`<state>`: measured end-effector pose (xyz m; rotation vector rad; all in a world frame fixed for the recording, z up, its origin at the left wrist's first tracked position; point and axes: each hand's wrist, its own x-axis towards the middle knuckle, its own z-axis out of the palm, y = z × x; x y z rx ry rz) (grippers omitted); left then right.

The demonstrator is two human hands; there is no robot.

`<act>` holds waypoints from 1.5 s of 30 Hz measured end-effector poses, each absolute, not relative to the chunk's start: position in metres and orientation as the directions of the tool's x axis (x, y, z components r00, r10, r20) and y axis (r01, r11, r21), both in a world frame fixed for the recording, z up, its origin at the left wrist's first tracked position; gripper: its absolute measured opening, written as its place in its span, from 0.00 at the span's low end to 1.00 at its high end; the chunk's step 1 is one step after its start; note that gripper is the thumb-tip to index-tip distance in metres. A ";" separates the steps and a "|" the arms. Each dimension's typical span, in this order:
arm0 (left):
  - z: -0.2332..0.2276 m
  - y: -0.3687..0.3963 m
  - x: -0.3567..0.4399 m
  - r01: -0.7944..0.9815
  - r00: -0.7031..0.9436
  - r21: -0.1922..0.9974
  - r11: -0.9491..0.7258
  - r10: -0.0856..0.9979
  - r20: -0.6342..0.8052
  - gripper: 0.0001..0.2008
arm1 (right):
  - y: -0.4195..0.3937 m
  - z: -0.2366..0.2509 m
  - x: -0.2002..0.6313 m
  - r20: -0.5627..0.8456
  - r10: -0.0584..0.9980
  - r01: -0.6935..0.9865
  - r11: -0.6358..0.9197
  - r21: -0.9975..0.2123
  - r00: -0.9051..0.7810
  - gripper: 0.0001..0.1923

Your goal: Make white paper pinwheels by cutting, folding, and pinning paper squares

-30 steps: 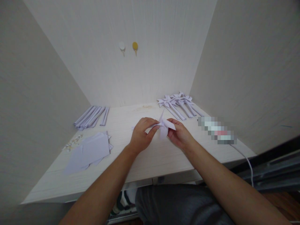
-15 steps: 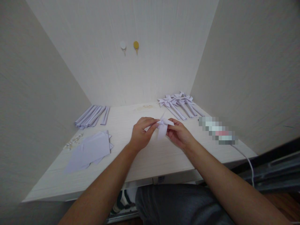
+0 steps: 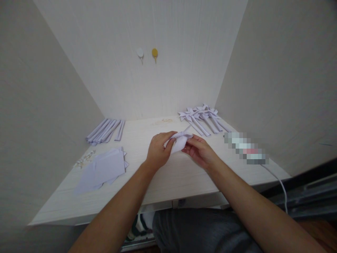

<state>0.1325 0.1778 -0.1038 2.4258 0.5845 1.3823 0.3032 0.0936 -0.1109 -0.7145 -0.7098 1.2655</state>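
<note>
A white paper pinwheel point(image 3: 180, 143) is held between both hands above the middle of the table. My left hand point(image 3: 160, 150) pinches its left side between thumb and fingers. On the other side, my right hand point(image 3: 198, 150) grips the right edge, its fingers curled behind the paper. The pinwheel is tilted, with one blade pointing up and away and a broad piece of paper hanging toward me. Its centre is too small to make out. Farther back on the right lie several finished paper pinwheels point(image 3: 198, 114) on rolled paper sticks.
Several rolled paper sticks point(image 3: 106, 130) lie at the back left. In front of them is a stack of paper sheets point(image 3: 105, 170), beside some small light pieces point(image 3: 84, 160). A blurred-out object point(image 3: 244, 147) with a white cable point(image 3: 283, 191) sits on the right. Walls enclose the table point(image 3: 184, 179).
The pinwheel has been tipped between my hands, so its face now shows less and its lower paper swings left. The camera view has shifted slightly.
</note>
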 end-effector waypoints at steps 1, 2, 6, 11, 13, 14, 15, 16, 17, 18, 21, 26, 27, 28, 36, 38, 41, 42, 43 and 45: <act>-0.103 0.177 0.133 0.195 0.441 0.448 -0.873 0.486 0.754 0.12 | 0.093 -0.110 0.303 0.071 0.986 -0.581 0.145 -0.801 0.149 0.13; -0.102 0.176 0.133 0.186 0.423 0.460 -0.868 0.494 0.760 0.12 | 0.093 -0.110 0.303 0.065 0.988 -0.583 0.136 -0.801 0.141 0.14; -0.099 0.174 0.134 0.152 0.345 0.513 -0.845 0.532 0.773 0.13 | 0.092 -0.108 0.303 0.052 0.992 -0.584 0.112 -0.804 0.119 0.16; -0.097 0.173 0.134 0.130 0.330 0.546 -0.827 0.556 0.763 0.14 | 0.092 -0.108 0.298 -0.002 0.998 -0.564 0.033 -0.825 0.061 0.13; -0.099 0.174 0.134 0.152 0.379 0.523 -0.838 0.538 0.753 0.14 | 0.092 -0.111 0.295 -0.055 0.998 -0.549 -0.037 -0.835 0.017 0.12; -0.100 0.175 0.134 0.167 0.402 0.509 -0.844 0.530 0.746 0.13 | 0.092 -0.112 0.294 -0.087 0.996 -0.541 -0.074 -0.838 -0.002 0.11; -0.102 0.176 0.134 0.184 0.423 0.496 -0.849 0.524 0.740 0.13 | 0.093 -0.114 0.293 -0.117 0.993 -0.535 -0.106 -0.838 -0.014 0.10; -0.104 0.178 0.135 0.203 0.440 0.483 -0.852 0.520 0.732 0.13 | 0.093 -0.117 0.293 -0.142 0.990 -0.534 -0.129 -0.836 -0.016 0.09; -0.106 0.180 0.135 0.222 0.450 0.474 -0.852 0.521 0.725 0.13 | 0.095 -0.119 0.293 -0.160 0.987 -0.537 -0.140 -0.832 -0.009 0.08; -0.107 0.182 0.135 0.240 0.456 0.468 -0.851 0.524 0.719 0.13 | 0.096 -0.121 0.293 -0.171 0.985 -0.545 -0.140 -0.827 0.005 0.07; -0.109 0.186 0.136 0.279 0.449 0.462 -0.842 0.540 0.712 0.12 | 0.100 -0.125 0.296 -0.180 0.982 -0.571 -0.114 -0.813 0.061 0.04; -0.103 0.179 0.135 0.274 0.430 0.475 -0.836 0.549 0.717 0.11 | 0.101 -0.124 0.301 -0.195 0.972 -0.578 -0.084 -0.811 0.131 0.02; -0.101 0.176 0.135 0.261 0.446 0.476 -0.840 0.542 0.712 0.11 | 0.100 -0.124 0.300 -0.196 0.970 -0.577 -0.081 -0.813 0.140 0.03; -0.100 0.174 0.135 0.246 0.468 0.476 -0.845 0.533 0.705 0.10 | 0.100 -0.123 0.300 -0.197 0.969 -0.575 -0.077 -0.814 0.148 0.03; -0.095 0.164 0.134 0.189 0.601 0.488 -0.853 0.493 0.629 0.06 | 0.097 -0.121 0.299 -0.177 0.968 -0.558 -0.047 -0.828 0.181 0.07; -0.094 0.163 0.134 0.189 0.619 0.488 -0.852 0.489 0.615 0.05 | 0.097 -0.122 0.299 -0.176 0.967 -0.546 -0.049 -0.836 0.183 0.07; -0.094 0.162 0.134 0.194 0.634 0.484 -0.853 0.485 0.602 0.05 | 0.098 -0.125 0.300 -0.175 0.967 -0.521 -0.055 -0.852 0.184 0.09; -0.094 0.162 0.134 0.194 0.637 0.483 -0.854 0.484 0.600 0.05 | 0.098 -0.126 0.300 -0.175 0.966 -0.512 -0.055 -0.857 0.188 0.10; -0.094 0.162 0.135 0.194 0.640 0.482 -0.854 0.483 0.598 0.05 | 0.099 -0.128 0.300 -0.174 0.965 -0.504 -0.053 -0.862 0.197 0.10; -0.095 0.162 0.135 0.192 0.647 0.482 -0.855 0.479 0.593 0.04 | 0.100 -0.131 0.299 -0.170 0.961 -0.488 -0.044 -0.872 0.219 0.10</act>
